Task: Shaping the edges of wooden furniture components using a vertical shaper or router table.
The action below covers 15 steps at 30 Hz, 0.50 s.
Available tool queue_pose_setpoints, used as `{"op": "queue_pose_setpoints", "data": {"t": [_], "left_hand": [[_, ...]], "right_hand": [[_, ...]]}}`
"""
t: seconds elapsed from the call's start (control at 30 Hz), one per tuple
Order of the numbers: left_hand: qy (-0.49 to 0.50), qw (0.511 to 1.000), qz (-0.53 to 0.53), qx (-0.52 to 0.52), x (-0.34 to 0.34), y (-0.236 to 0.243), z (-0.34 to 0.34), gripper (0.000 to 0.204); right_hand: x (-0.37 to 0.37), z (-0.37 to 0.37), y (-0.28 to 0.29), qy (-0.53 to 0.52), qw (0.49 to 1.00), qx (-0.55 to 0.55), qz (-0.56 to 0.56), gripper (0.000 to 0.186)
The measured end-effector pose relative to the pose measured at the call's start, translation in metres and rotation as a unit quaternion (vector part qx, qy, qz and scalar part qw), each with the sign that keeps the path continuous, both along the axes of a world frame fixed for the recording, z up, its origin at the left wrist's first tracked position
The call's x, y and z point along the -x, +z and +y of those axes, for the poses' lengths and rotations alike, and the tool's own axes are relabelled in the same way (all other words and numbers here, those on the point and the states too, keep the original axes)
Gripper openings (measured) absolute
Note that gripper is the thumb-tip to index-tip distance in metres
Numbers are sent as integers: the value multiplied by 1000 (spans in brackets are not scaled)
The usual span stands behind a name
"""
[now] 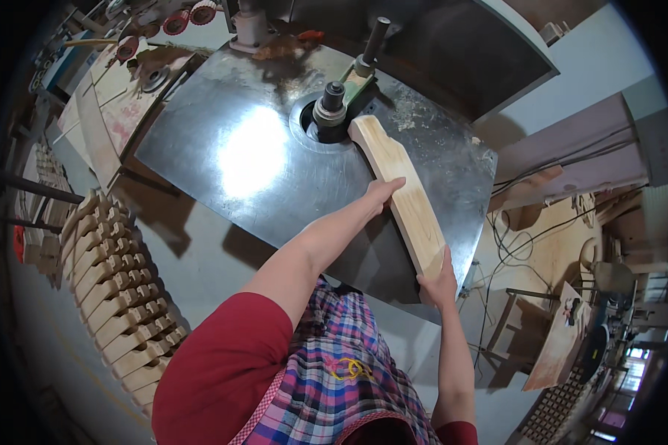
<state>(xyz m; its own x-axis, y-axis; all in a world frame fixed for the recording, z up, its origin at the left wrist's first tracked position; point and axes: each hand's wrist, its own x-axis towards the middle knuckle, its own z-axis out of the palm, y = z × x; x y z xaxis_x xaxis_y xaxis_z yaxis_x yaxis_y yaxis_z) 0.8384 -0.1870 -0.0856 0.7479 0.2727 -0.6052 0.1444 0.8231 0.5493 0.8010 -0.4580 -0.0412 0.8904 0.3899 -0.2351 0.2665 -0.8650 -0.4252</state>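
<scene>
A long, pale wooden workpiece point(416, 210) with a curved edge and a notch near its far end lies slantwise over the metal machine table point(200, 133). Its far end is close beside the upright spindle point(329, 111), which rises from a round opening; whether they touch I cannot tell. My left hand point(385, 192) grips the wood's left edge near the middle, thumb on top. At the near end, my right hand point(439, 283) is closed round the wood. The fingers under the piece are mostly hidden.
A green bracket point(358, 80) with a dark upright post stands behind the spindle. Stacked shaped wooden parts point(119, 297) fill the floor at left. A workbench point(107, 104) with tools is at far left. Cables point(508, 252) hang and lie to the right, near a wooden stand point(553, 337).
</scene>
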Motion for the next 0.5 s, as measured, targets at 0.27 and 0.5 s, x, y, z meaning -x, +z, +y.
{"op": "queue_pose_setpoints", "data": {"t": [0.27,0.5], "left_hand": [[49,998,21,-13,-17,-12,8,52],[87,995,36,-41,-15,-18,2,52]], "right_hand": [[-24,5,-8,55,998,-31,-31,98],[-27,2,-7,72,997,-24,-14,99]]}}
